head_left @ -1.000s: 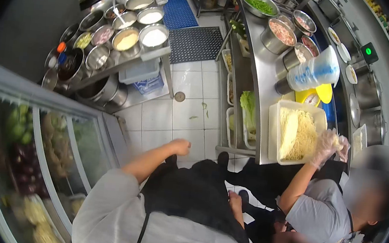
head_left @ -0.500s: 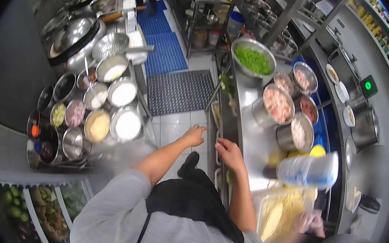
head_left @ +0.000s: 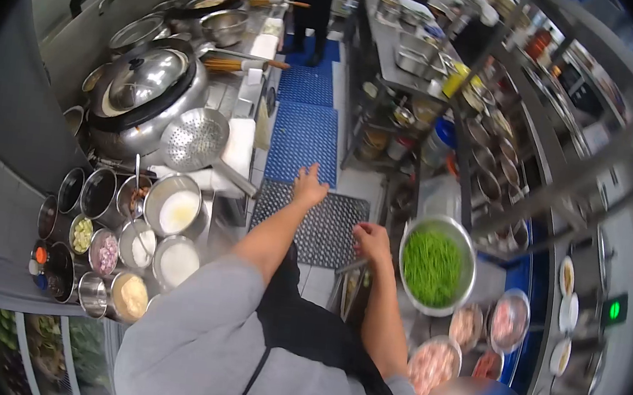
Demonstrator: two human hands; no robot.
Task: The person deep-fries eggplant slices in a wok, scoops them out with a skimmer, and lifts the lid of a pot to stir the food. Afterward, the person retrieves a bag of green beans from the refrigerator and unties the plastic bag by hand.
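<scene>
Shifted: my view, forward. Steel bowl [head_left: 469,271] of green vegetables [head_left: 432,267], round, no long axis: three o'clock from my right hand [head_left: 374,246], the nearer; fingers curled, whether holding anything I cannot tell. Left hand [head_left: 310,189]: fingers loosely spread, empty.

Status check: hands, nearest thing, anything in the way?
Left hand open, empty; right hand loosely curled. Round silver metal bowl of green vegetables beside right hand. Black-clothed person ahead on blue floor matting.

Glossy metal lid [head_left: 149,84]; pierced metal strainer [head_left: 194,138]; smooth metal bowl [head_left: 468,271]; rough mats [head_left: 326,229] (plastic or rubber, unclear); shirt [head_left: 193,339] and apron [head_left: 318,333] of matt cloth
</scene>
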